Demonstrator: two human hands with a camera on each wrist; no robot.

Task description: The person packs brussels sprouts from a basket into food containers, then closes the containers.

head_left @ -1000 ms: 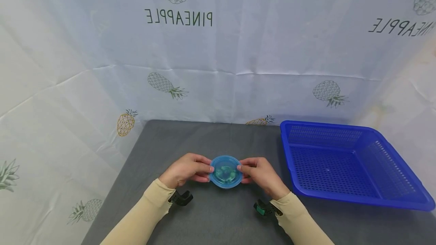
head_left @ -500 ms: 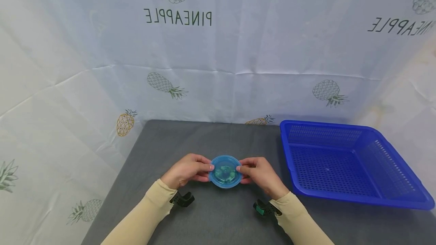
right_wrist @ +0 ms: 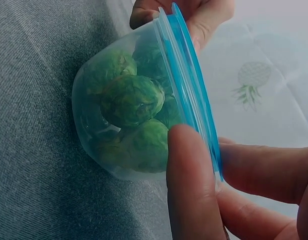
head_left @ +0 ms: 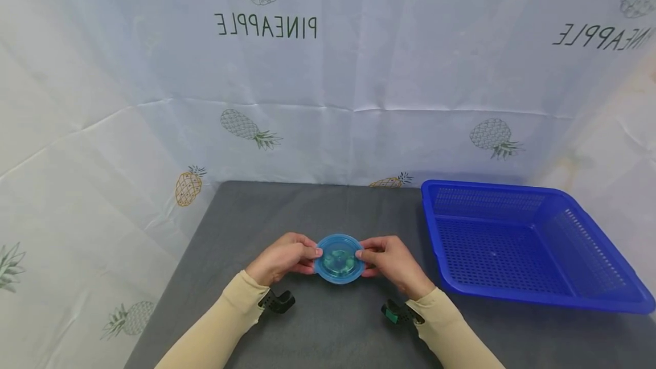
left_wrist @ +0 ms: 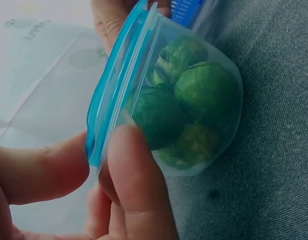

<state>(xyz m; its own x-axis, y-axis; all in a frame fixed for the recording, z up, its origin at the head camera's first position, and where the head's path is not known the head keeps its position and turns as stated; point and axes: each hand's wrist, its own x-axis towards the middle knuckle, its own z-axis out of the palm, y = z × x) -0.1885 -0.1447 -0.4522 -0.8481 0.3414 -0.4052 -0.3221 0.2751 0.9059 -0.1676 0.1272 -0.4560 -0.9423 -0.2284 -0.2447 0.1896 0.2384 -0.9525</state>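
Observation:
A round clear plastic food container (left_wrist: 226,107) with a blue lid (head_left: 339,249) stands upright on the grey cloth between both hands. Through its wall several Brussels sprouts (right_wrist: 133,100) show green. At the left side of the rim, my left hand (head_left: 283,256) pinches the lid edge, thumb on top and fingers beneath, as the left wrist view shows. On the opposite side my right hand (head_left: 392,261) does the same, its thumb (right_wrist: 264,170) on the lid and a finger against the container's wall. The lid sits over the rim all the way round in the views.
A blue perforated plastic basket (head_left: 512,299) stands to the right on the grey-covered table (head_left: 328,329). Behind the table hangs a white curtain (head_left: 328,73) printed with pineapples. Each wrist carries a black strap (head_left: 279,302) with a small device.
The left wrist and forearm have shifted slightly to the right. Both hands keep their pinch on the lidded container, which stays in place.

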